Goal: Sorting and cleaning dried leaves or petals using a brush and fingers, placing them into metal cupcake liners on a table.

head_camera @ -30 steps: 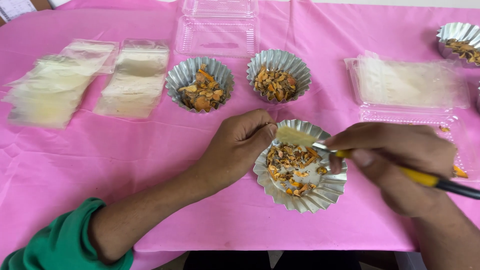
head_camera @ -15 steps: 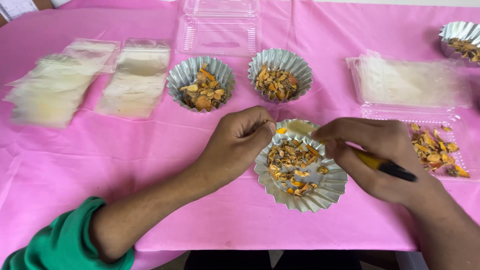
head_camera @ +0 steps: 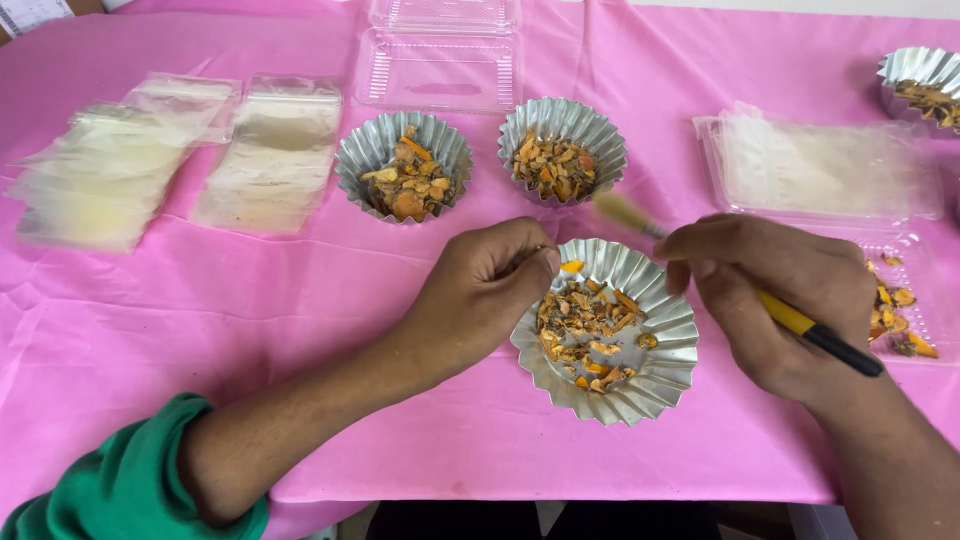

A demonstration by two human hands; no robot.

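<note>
A fluted foil cup [head_camera: 660, 385] with orange and brown dried pieces [head_camera: 590, 335] sits near the front edge of the pink table. My left hand [head_camera: 490, 290] rests against the cup's left rim, fingers curled and pinching at the rim. My right hand [head_camera: 775, 295] is on the cup's right side and grips a small brush [head_camera: 800, 322] with a yellow and black handle. The brush's bristle tip [head_camera: 620, 212] points up and left, lifted above the cup's far rim.
Two more filled foil cups [head_camera: 404, 178] [head_camera: 562, 162] stand behind. Stacks of clear plastic bags [head_camera: 270, 160] [head_camera: 105, 165] lie at left. An open clear clamshell box [head_camera: 440, 60] is at the back. At right lie bags [head_camera: 820, 165], a clear tray with pieces [head_camera: 895, 310] and another foil cup [head_camera: 925, 85].
My right hand has turned and raised the brush, so its tip left the pieces in the cup and now points up and away. My left hand stayed at the rim.
</note>
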